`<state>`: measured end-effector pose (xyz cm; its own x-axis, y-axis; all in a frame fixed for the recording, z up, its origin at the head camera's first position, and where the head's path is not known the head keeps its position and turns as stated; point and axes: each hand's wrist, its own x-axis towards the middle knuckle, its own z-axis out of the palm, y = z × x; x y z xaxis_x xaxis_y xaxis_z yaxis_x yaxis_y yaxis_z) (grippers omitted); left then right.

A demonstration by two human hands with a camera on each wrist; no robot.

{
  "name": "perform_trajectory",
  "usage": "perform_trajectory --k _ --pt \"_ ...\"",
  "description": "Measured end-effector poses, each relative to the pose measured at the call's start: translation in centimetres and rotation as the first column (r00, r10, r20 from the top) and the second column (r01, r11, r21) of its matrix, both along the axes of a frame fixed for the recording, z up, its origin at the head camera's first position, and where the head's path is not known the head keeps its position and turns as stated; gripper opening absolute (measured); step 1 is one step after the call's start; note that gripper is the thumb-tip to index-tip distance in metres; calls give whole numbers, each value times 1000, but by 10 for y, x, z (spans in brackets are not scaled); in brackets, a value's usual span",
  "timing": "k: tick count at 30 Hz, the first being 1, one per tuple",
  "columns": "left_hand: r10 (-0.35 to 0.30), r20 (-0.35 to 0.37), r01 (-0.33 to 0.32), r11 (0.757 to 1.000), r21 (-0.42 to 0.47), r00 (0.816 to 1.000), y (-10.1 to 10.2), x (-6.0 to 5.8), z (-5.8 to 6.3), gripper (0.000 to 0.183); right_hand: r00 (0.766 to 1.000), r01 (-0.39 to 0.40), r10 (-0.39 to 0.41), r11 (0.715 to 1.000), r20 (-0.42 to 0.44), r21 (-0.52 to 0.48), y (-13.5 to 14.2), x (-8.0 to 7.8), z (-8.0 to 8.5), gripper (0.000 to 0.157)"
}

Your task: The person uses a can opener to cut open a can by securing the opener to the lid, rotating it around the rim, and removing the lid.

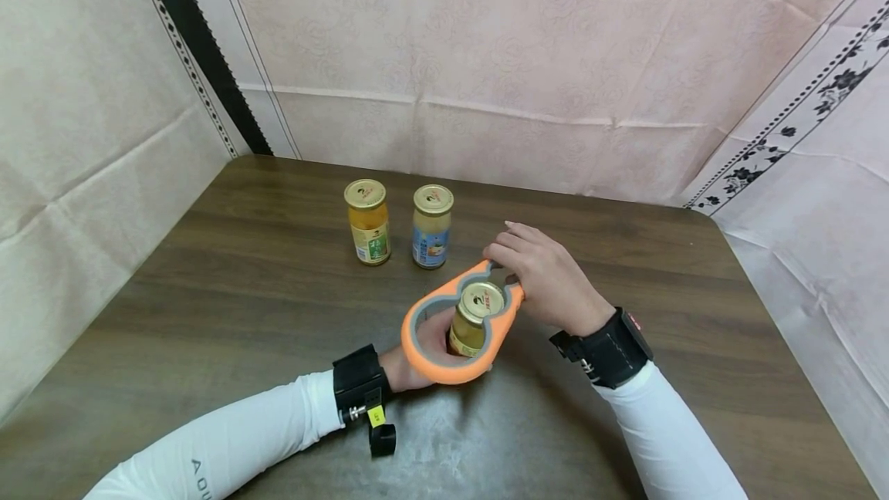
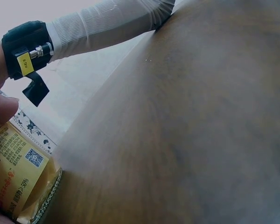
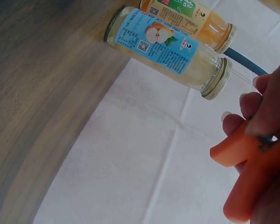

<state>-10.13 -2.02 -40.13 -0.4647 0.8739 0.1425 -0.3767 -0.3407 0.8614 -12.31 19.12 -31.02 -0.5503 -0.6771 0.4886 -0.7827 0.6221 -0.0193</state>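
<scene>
My left hand (image 1: 434, 336) holds a small glass jar (image 1: 467, 334) with a gold lid, lifted above the table and tilted. In the left wrist view, this jar (image 2: 14, 175) shows a yellow label with a QR code. An orange jar opener (image 1: 451, 373) with a grey toothed inner lining surrounds the jar near its lid. My right hand (image 1: 556, 284) grips the far end of the opener, its fingers curled round the handles. From the right wrist, the opener's orange handle ends (image 3: 240, 149) stand a little apart. The left fingers are mostly hidden under opener and jar.
Behind the hands stand two more closed jars: one amber with a green and yellow label (image 1: 370, 241), one pale with a blue label (image 1: 430, 245). The wooden table (image 1: 229, 268) meets pale cloth walls (image 1: 514, 99) at the back and sides.
</scene>
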Motion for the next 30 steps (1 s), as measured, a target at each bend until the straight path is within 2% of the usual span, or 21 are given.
perform_trajectory --k 1,2,3,4,5,7,11,13,17,21,24,27,30 --pt "96 -269 -131 985 -115 958 0 0 -2 61 1000 8 -8 1000 7 -1 0 0 0 40" --pt "152 -458 -256 951 -173 876 0 0 -3 66 1000 15 -15 1000 12 -2 1 0 1 37" --pt "161 -499 -292 936 -197 852 0 1 -4 71 1000 21 -21 1000 15 -2 1 0 1 34" --pt "168 -601 -367 903 -225 782 0 1 -5 78 1000 24 -24 1000 19 -4 1 0 1 31" --pt "171 -655 -415 878 -237 736 1 1 -5 84 999 26 -25 1000 22 -7 1 0 1 27" --pt "174 -652 -416 878 -236 738 1 1 -5 88 999 24 -24 1000 25 -17 1 0 1 22" --pt "181 -607 -386 894 -225 774 2 3 -4 93 1000 22 -22 999 3 -39 3 -1 1 16" --pt "188 -570 -374 899 -227 799 2 4 -4 92 1000 20 -21 998 -20 -61 4 -1 0 16" --pt "217 -514 -386 889 -247 830 1 8 -7 84 997 13 -21 994 -74 -110 6 0 -1 16" --pt "238 -517 -431 854 -292 822 0 10 -8 69 995 26 -37 992 -95 -120 7 2 0 16" --pt "241 -549 -465 827 -315 801 -1 11 -6 61 995 43 -53 992 -87 -115 9 4 1 20" --pt "252 -556 -475 826 -303 792 0 13 -6 62 995 50 -60 992 -85 -118 11 4 1 24" --pt "265 -548 -476 831 -288 794 0 14 -6 64 993 55 -67 990 -95 -126 14 5 1 27"
